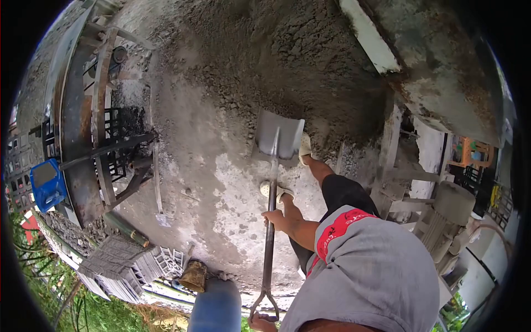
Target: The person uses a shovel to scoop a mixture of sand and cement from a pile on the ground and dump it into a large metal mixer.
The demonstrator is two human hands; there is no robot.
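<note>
A long metal shovel stands on a wet concrete floor (221,182), its blade (278,138) at the edge of a grey pile of mixed sand and cement (287,55). My left hand (275,218) grips the shaft about halfway up. My right hand (261,321) is closed on the D-shaped grip at the bottom edge of the view. One of my feet, in a pale shoe (305,148), is beside the blade. My other foot (275,191) is next to the shaft.
A rusty metal frame with bars (105,149) runs along the left, with a blue container (47,183) beside it. Grey ribbed blocks (119,263), a rusty can (193,275) and a blue drum (217,307) sit near the floor's edge. A dusty motor (451,213) stands at right.
</note>
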